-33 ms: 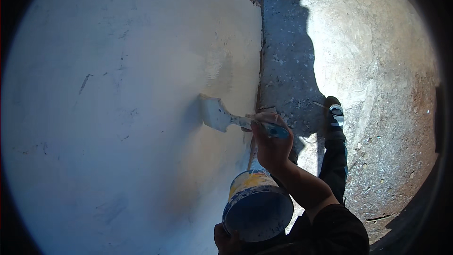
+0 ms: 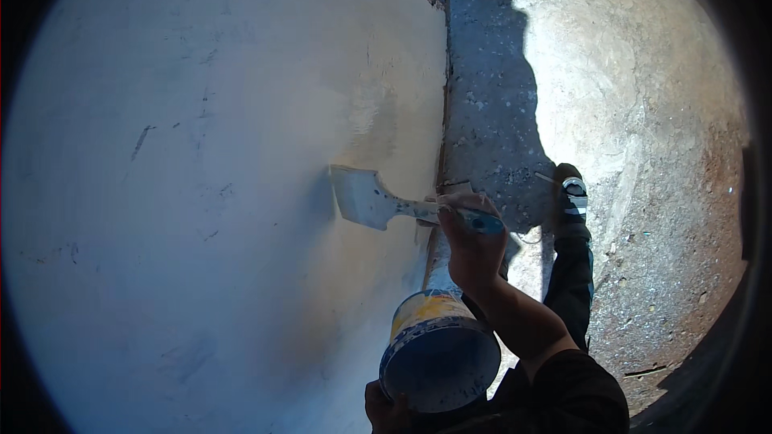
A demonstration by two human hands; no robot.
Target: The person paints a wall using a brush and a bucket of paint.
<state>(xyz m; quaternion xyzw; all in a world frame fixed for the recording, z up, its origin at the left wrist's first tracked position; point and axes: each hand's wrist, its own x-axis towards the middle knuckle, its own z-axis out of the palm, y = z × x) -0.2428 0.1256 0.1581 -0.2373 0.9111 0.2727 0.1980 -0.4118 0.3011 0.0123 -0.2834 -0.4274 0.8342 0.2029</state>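
My right hand [image 2: 473, 245] is closed around the handle of a wide paintbrush [image 2: 360, 197]. The brush's pale head points left, and its bristle tips meet the white wall [image 2: 217, 112]. Splashes of paint mark the handle, which has a blue end. Below, my left hand [image 2: 388, 408] grips the rim of a paint bucket [image 2: 430, 309]; its fingers are dark and partly out of the picture. Yellow and white show on the bucket's outside. Its inside lies in shadow, so I cannot tell how much paint it holds.
Dark scuffs and thin marks dot the wall. Along its foot runs a brown edge [image 2: 441, 112] beside the concrete floor [image 2: 627, 96], which is part shaded, part sunlit and spotted with paint. My shoe [image 2: 572, 186] stands to the right of the brush hand. A stick [image 2: 545, 178] lies by it.
The paintbrush and my right hand have shifted slightly; the hand is a little further right and lower, and the brush head reaches slightly further left. The bucket and left hand look unmoved.
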